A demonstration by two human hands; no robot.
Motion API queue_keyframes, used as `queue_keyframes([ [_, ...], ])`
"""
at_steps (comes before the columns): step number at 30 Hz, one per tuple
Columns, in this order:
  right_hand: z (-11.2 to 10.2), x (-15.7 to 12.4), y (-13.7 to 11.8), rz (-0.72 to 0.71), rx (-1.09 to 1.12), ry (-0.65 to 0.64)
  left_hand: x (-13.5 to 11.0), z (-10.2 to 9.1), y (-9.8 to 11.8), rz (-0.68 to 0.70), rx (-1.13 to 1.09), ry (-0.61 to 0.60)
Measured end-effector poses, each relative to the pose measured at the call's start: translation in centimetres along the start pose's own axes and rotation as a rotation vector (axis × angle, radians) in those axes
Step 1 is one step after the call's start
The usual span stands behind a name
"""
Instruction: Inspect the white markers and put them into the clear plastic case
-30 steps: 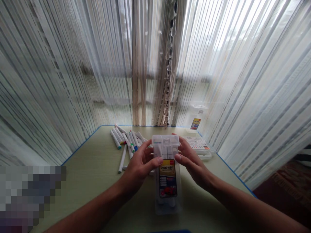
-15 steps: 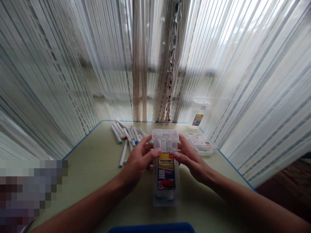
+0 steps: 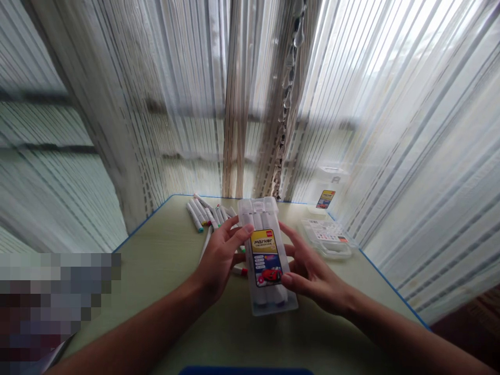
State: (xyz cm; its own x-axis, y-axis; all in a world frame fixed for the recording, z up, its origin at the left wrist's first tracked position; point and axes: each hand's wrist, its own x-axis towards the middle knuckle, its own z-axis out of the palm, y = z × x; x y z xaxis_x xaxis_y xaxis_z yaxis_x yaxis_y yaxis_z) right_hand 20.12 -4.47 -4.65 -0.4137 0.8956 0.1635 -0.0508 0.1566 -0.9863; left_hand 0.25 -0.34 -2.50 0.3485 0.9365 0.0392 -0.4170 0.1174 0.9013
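Observation:
A clear plastic marker case [image 3: 269, 294] with a yellow and dark blue "Marker" label is held up above the table, tilted, its lidded end away from me. White markers show through its wall. My left hand [image 3: 224, 247] grips its left side near the top, thumb on the front. On the lower right side, my right hand [image 3: 310, 265] holds it with the thumb at the label's edge and fingers behind. Behind my left hand lies a pile of loose white markers [image 3: 200, 212] with coloured ends. One red-ended marker [image 3: 241, 271] lies partly hidden by the case.
An open clear case [image 3: 330, 250] rests at the right back of the green table [image 3: 156, 250], its raised lid [image 3: 326, 179] against the striped curtain [image 3: 187, 104]. A blue object [image 3: 246, 371] shows at the near edge.
The marker case has tilted, its top leaning left and its base swinging right. My right hand has slid down its side. The view has shifted slightly.

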Motion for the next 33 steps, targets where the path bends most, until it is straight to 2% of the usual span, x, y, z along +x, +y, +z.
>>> queue_keyframes([
  [3, 0.6, 0.0, -0.1, -0.019, 0.038, 0.021, -0.1, 0.1, 0.2, 0.016, -0.015, -0.018],
  [8, 1.2, -0.1, 0.2, -0.094, 0.039, 0.043, -0.5, 0.2, 0.6, 0.023, -0.06, -0.12],
  [14, 0.8, -0.1, 0.5, -0.189, 0.048, 0.101, -0.4, -0.2, 0.4, -0.061, -0.033, -0.206],
  [17, 0.5, -0.1, 0.7, -0.203, 0.008, 0.102, -0.3, -0.3, 0.1, 0.006, 0.013, -0.251],
  [21, 0.1, 0.2, 1.0, -0.189, -0.148, 0.108, -0.3, -0.5, -0.1, 0.114, 0.077, -0.222],
  [27, 0.0, 0.8, 2.0, -0.191, -0.43, 0.196, -0.2, -0.8, -0.6, 0.248, 0.17, -0.134],
  [33, 0.6, 1.0, 2.4, -0.288, -0.524, 0.201, 0.0, -0.9, -1.3, 0.268, 0.2, -0.137],
])
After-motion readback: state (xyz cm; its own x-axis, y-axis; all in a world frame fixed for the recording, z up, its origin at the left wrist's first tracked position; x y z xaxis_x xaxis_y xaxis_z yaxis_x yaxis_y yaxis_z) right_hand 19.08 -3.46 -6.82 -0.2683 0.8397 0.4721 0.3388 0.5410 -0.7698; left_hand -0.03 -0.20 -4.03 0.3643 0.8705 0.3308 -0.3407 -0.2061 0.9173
